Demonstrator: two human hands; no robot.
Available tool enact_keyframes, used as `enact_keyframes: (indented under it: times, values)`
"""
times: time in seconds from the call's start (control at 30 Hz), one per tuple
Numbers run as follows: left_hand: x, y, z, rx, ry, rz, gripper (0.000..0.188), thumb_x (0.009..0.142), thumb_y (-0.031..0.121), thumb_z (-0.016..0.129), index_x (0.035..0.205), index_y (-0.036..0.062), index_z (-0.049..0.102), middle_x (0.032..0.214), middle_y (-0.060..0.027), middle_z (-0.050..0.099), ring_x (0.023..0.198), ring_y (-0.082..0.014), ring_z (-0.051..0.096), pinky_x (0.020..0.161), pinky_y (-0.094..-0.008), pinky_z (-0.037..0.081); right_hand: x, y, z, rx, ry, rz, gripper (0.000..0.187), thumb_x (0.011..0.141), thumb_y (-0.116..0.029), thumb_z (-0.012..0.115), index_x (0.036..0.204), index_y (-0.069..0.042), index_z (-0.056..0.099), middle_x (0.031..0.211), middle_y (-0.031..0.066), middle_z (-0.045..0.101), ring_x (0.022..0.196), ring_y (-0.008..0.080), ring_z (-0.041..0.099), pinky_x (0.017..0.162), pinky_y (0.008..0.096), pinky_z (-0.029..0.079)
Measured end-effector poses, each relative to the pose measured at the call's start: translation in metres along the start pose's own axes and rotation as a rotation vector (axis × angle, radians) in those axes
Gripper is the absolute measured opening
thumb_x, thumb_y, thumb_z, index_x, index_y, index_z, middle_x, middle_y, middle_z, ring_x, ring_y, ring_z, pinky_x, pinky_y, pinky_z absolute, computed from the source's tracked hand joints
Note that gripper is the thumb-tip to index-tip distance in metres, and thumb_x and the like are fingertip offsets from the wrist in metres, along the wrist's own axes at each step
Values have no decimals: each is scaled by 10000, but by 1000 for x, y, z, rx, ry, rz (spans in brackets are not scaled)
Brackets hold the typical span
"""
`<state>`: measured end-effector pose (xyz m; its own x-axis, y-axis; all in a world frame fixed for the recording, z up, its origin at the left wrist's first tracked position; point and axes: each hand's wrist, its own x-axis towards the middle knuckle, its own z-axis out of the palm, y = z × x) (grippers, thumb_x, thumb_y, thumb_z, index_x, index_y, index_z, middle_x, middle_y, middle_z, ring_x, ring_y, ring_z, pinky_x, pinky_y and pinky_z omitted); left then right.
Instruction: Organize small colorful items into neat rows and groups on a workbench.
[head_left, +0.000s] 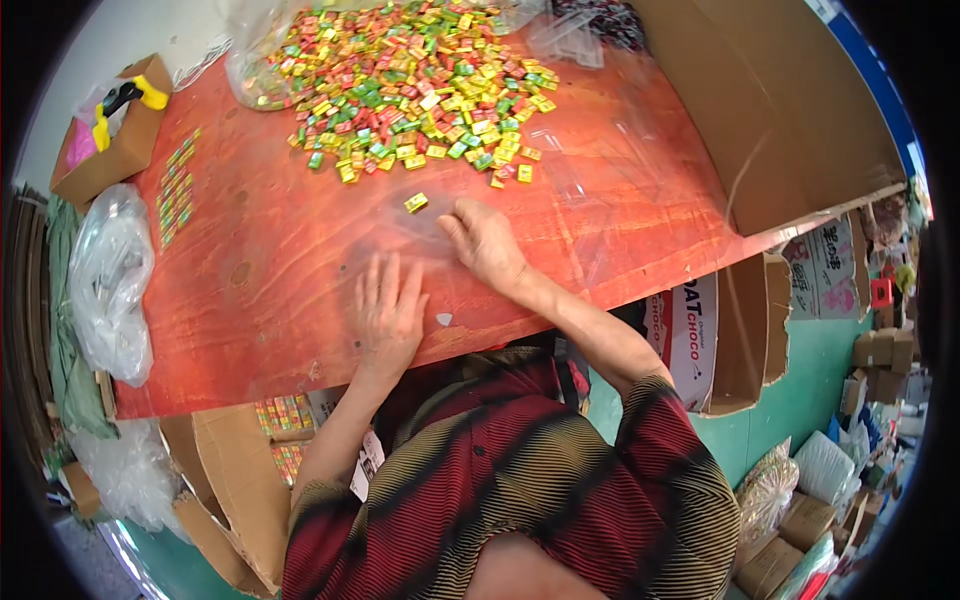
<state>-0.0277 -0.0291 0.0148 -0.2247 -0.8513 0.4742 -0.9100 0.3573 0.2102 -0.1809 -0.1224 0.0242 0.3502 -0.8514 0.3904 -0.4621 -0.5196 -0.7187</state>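
My left hand (392, 308) lies palm down near the front edge of the red table, its fingers spread. To the right, my right hand (487, 247) is closed, thumb and fingers pinched at the edge of what looks like a thin clear plastic bag (405, 240). That film is faint and stretches toward my left hand. Just beyond it sits a single small yellow packet (416, 203). Farther back is a large heap of small red, yellow and green packets (410, 90). A small whitish chip (444, 319) is beside my left hand.
Packets in a block (177, 190) line the table's left side, near a small carton (115, 150) and a clear bag bundle (110, 285). Clear plastic bags (570, 170) lie at right, before a tall cardboard box (770, 110). Below left, an open carton (235, 480) holds packed rows.
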Motion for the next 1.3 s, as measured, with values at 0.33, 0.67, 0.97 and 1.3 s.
enact_keyframes:
  times: [0.33,0.67,0.97,1.3]
  values:
    - [-13,-16,-27,25,-117,-29,328,715,159,645,1015,40,586,1040,-146,506,1048,-343,451,924,-499,321,-46,17,-63,-460,-136,-279,264,656,-65,568,920,-64,568,901,94,548,852,250,524,739,375,399]
    - [34,20,6,-90,-200,44,479,758,266,620,1165,40,504,1262,-175,411,1206,-383,337,979,-538,256,-88,43,-141,-649,-245,45,256,733,-104,602,989,-89,603,1022,68,564,970,265,504,799,376,398]
    - [26,9,21,-138,-283,57,478,746,231,630,1162,45,486,1209,-167,449,1183,-380,356,962,-555,262,-39,46,-115,-540,52,196,202,785,-227,609,883,-52,582,853,137,559,729,314,569,582,387,471]
    - [21,11,9,-98,-212,24,378,743,185,633,1085,41,561,1182,-163,491,1194,-378,363,973,-561,244,-20,103,-127,-977,69,169,106,758,-158,585,775,-54,589,774,123,542,765,298,533,622,397,458]
